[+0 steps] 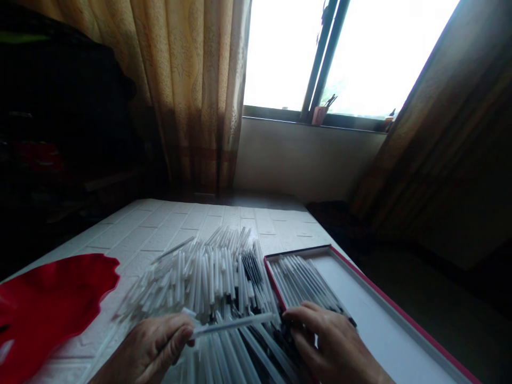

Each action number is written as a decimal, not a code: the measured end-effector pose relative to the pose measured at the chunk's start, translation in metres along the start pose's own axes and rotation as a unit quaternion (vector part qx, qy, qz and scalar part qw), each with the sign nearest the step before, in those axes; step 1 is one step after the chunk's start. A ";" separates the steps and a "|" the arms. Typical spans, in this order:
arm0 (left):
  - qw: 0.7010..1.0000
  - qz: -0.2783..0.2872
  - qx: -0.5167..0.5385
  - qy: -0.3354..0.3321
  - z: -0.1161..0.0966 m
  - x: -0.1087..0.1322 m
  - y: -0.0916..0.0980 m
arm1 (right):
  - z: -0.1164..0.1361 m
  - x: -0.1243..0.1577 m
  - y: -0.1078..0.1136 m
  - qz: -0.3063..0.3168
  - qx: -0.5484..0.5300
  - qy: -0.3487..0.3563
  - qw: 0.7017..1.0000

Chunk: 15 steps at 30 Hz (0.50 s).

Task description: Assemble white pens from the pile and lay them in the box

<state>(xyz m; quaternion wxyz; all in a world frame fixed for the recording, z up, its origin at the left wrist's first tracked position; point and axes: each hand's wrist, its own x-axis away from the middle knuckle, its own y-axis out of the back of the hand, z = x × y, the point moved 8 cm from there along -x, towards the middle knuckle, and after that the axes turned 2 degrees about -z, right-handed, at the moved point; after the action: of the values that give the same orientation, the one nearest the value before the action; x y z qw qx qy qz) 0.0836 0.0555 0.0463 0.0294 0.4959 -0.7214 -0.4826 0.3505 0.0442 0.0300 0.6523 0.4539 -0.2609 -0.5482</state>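
My left hand (162,341) pinches one end of a clear plastic tube (236,323), which points right across the pile. My right hand (326,336) is bent at the near left edge of a shallow red-rimmed tray (384,314), its fingertips closed near small dark pieces; whatever they grip is not clear. Under and beyond both hands spreads a big heap of translucent tubes (200,277), with thin black sticks (253,266) among them. Inside the tray, a row of filled tubes with dark ends (306,282) lies side by side.
A red wavy-edged plastic dish (60,298) sits at the left of the white brick-patterned table (160,224). Beyond the table are a curtain (192,96) and a window, with a pink cup (319,114) of sticks on its sill. Dark furniture stands at left.
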 end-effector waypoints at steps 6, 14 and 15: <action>1.000 0.010 -0.005 -0.027 -0.007 0.001 -0.001 | 0.009 0.000 0.002 -0.015 -0.018 0.025 0.999; 0.999 0.016 -0.007 -0.030 -0.007 0.000 -0.001 | 0.029 0.000 0.012 -0.046 -0.151 0.066 0.985; 0.999 0.015 -0.008 -0.027 -0.006 -0.001 -0.001 | 0.029 0.000 0.011 -0.047 -0.148 0.066 0.986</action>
<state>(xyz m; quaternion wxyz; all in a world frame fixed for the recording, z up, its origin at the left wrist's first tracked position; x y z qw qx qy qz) 0.0881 0.0516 0.0491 0.0210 0.4717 -0.7256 -0.5006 0.3315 0.0352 0.0526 0.7013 0.3996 -0.1114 -0.5798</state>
